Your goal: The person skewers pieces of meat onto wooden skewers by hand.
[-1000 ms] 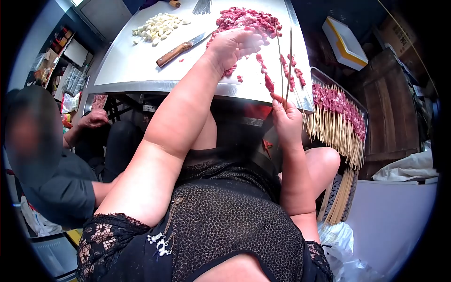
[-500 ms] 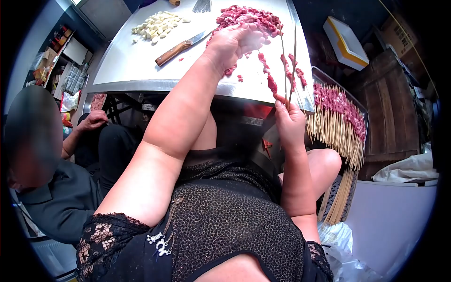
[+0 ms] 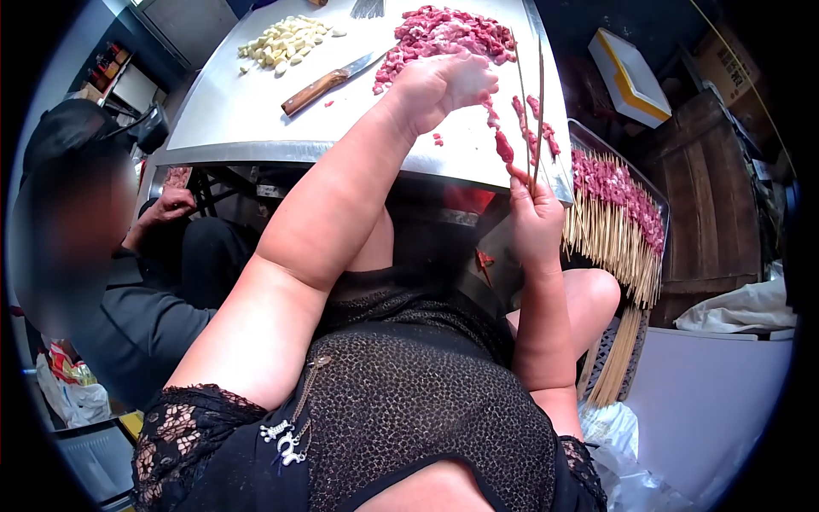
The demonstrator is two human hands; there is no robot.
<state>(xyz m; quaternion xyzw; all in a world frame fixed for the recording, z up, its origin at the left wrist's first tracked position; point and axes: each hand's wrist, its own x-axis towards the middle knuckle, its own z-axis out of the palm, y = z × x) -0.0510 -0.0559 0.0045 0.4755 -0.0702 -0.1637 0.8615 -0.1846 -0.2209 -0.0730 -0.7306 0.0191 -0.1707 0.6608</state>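
Observation:
My right hand [image 3: 536, 218] is closed round the lower ends of several thin skewers [image 3: 540, 111], which point up over the table's near right corner. One of them carries a string of red meat pieces [image 3: 504, 147]. At the upper end of that string my left hand [image 3: 448, 85] has its fingers curled together on the meat, somewhat blurred. Behind it lies a heap of cut meat [image 3: 444, 32] on the white table [image 3: 217, 115]. A few loaded skewers [image 3: 546, 136] rest just right of the held ones.
A knife [image 3: 317, 90] with a wooden handle and a pile of white cloves [image 3: 283, 44] lie further left. A tray of loaded skewers [image 3: 616, 200] stands at the right, bare sticks [image 3: 621, 358] below it. Another person [image 3: 128, 316] sits at the left.
My left hand has moved right and its fingers have curled in onto the top of the meat string. My right hand has shifted slightly right with the skewers. The other person's head has turned and risen.

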